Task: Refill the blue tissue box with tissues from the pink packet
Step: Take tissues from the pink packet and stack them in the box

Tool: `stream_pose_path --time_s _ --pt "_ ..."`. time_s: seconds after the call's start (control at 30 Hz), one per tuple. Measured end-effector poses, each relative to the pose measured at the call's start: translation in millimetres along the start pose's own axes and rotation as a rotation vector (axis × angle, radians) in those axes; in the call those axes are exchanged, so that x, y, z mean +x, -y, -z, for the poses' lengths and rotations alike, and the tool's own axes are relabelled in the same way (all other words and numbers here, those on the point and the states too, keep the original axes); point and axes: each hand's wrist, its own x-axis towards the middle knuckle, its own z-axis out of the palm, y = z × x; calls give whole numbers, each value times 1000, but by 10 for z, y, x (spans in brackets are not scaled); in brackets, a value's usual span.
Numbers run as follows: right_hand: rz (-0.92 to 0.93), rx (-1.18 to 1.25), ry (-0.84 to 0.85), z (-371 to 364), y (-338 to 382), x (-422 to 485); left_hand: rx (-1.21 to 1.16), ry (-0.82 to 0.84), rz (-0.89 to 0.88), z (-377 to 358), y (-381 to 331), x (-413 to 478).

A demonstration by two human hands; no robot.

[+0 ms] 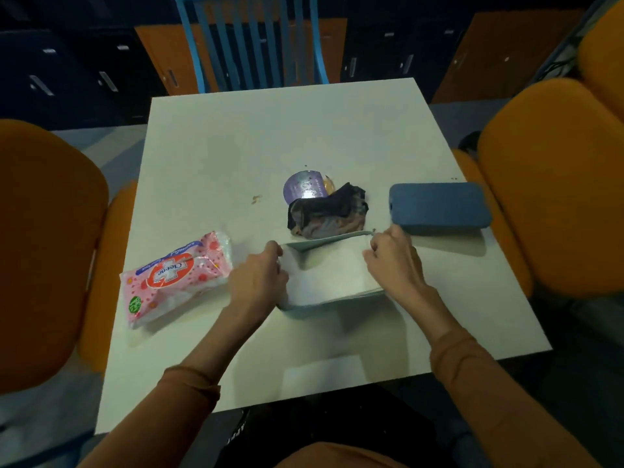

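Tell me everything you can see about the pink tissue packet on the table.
The pink packet is a soft, glossy plastic pack, printed with red dots, a red-and-white cross logo, a blue band and a small green round mark. It lies flat, slanted, on the white table, near its left edge, left of the open box. It looks plump. Neither hand touches it; the left hand is close beside it. Whether it is opened cannot be told.

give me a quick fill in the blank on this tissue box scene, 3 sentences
1. The pink packet lies to the ____ of the open box.
2. The blue lid lies beside the person's ____ hand.
3. The stack in the box, held by both hands (left hand), is ____ in colour.

Missing words: left; right; white
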Motion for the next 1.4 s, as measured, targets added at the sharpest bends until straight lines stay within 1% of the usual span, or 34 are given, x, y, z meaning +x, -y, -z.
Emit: stream_pose_path --time_s 0.07,0.13,0.2,0.27,0.33,0.37,0.4,0.43,0.5,0.53,0.57,0.63,0.77,0.83,0.9,0.97,1.0,1.07,1.13,1.17,1.23,1.3,1.4 --pt "56 -39 -15 -51 0 24 146 -20 -1 -18 -41 -15" --pt "94 -55 -12 -46 -56 74 193 -83 8 -54 -124 -61" --pt "128 -92 -42 -12 -106 104 160 -184 -39 -86 -156 -124" --pt "206 -126 -126 29 -123 104 173 -275 -115 -131 -149 -137" --pt "320 -91 -180 37 -89 81 264 -280 -201 -174 -127 -120" --pt "383 -74 -154 26 -59 61 321 -264 -243 -192 -117 -101" --pt "429 -70 -77 -5 -26 50 378 -236 -273 -210 -115 -76" --pt "447 -84 37 -46 12 39 428 -185 -277 -219 -124 -53" --pt "421 -182 269 -179 56 44 477 -62 -233 -248 -156 -7" --pt "390 -237 344 -235 70 55 481 -30 -205 -272 -168 16" --pt "364 -270 379 -276 77 71 486 -7 -180 -291 -188 33" --pt "329 -279 378 -346 92 107 500 27 -154 -332 -202 66" --pt "325 -253 325 -428 70 214 511 51 -105 -386 -198 152" --pt "324 -218 323 -440 43 268 517 53 -101 -380 -220 203" --pt "335 -137 355 -388 5 316 520 64 -99 -360 -240 233" --pt "332 28 387 -217 -59 354 517 27 -101 -320 -272 240" --pt "317 128 378 -96 -101 376 505 -1 -99 -293 -299 245" --pt "258 323 294 175 -216 457 448 -55 -99 -222 -400 265" --pt "204 408 172 413 -378 603 310 -113 -115 -136 -556 308" --pt "175 411 121 498 -481 694 218 -134 -128 -109 -638 341" --pt "123 378 35 631 -732 908 51 -121 -160 -73 -854 440" --pt "64 318 -31 693 -1006 1127 -96 -56 -180 -88 -1076 574" --pt "-16 255 -105 664 -1432 1375 -297 95 -188 -212 -1394 829"
